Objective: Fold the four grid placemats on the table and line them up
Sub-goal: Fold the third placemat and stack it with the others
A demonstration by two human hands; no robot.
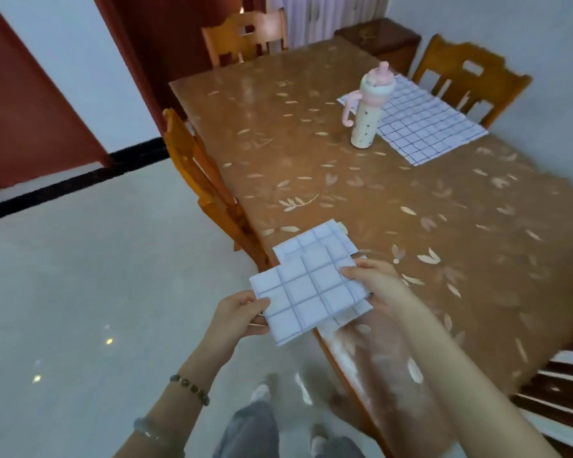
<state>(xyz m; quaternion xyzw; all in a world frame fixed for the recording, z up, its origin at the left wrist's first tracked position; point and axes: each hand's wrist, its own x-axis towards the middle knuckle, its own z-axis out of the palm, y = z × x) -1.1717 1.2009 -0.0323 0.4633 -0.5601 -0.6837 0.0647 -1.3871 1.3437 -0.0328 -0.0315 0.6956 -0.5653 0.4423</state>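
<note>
White-grid folded placemats (308, 289) over near left edge of tabletop (411, 193): we pinch them in left hand (235, 317) and right hand (376, 285).

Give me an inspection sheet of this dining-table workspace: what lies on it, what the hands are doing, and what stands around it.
Surface: brown wooden table under a glossy leaf-patterned cover.
Job's things: folded white grid placemats held fanned at the near corner, count unclear; one unfolded white grid placemat lies flat at the far right.
Clutter: pink and cream drinking bottle upright at the unfolded mat's left edge.
Grippers: left hand grips the stack's left edge; right hand holds its right side.
Cables: nothing seen.
Surroundings: orange wooden chairs, dark wooden cabinet, pale glossy floor.
</note>
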